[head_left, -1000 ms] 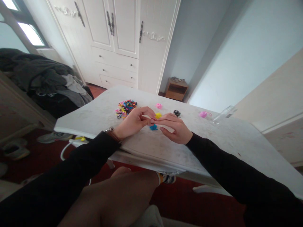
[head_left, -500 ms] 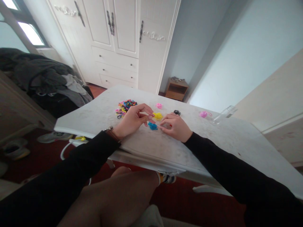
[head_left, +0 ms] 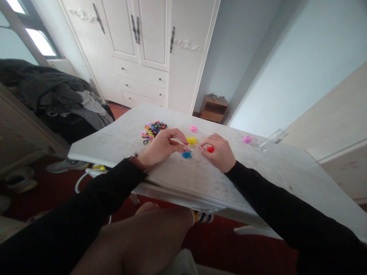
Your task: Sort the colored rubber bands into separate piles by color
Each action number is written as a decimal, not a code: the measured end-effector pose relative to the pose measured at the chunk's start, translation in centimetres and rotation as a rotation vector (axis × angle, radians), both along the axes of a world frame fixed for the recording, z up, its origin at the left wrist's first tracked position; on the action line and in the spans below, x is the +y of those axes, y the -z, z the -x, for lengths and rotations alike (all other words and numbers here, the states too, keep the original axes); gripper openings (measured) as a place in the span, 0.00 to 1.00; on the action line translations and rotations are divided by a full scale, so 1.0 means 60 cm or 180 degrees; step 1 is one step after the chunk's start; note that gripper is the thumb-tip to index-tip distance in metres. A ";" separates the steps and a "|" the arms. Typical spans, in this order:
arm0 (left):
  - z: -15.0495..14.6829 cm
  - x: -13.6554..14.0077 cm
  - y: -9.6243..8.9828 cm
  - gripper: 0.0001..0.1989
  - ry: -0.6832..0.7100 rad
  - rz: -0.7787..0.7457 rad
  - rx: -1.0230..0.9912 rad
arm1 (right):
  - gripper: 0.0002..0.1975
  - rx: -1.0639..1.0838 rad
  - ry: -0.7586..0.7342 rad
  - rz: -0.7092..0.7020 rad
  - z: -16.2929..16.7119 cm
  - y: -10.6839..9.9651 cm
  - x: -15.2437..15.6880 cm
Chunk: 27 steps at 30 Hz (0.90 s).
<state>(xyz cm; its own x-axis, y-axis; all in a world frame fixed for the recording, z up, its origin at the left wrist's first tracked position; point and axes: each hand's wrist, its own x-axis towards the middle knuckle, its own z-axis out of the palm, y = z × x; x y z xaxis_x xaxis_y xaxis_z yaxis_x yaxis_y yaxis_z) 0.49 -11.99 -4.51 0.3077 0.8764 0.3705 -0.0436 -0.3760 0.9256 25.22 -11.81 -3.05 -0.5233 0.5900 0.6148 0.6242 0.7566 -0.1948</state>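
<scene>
My left hand is above the table, its thumb and fingertips brought close together; whatever they pinch is too small to make out. Just below those fingertips lies a small blue heap of rubber bands, and a yellow heap sits between the two hands. My right hand is curled beside a red heap, thumb and forefinger in a pinch pointing left. What is in that pinch is unclear. Behind the left hand spreads a mixed multicoloured pile of bands. Farther back is a pink heap.
On the right of the white table are a pink round item with a loop and a clear container lying on its side. A wardrobe and a small wooden stand stand beyond. Clothes are heaped at left.
My right hand has shifted slightly right and up, uncovering the red heap and covering the black one. A pinkish bit at my left fingertips no longer shows.
</scene>
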 end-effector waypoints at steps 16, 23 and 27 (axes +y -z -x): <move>-0.006 -0.003 -0.002 0.20 0.0272 0.0086 -0.0118 | 0.07 0.0193 -0.0385 -0.0613 0.034 -0.001 -0.023; -0.008 0.001 -0.003 0.20 0.0263 -0.0093 -0.0063 | 0.05 -0.0079 -0.0579 -0.0576 0.036 0.005 -0.025; -0.008 0.003 -0.005 0.19 0.0312 -0.0289 -0.0043 | 0.06 -0.0250 -0.0502 -0.0569 0.035 0.010 -0.020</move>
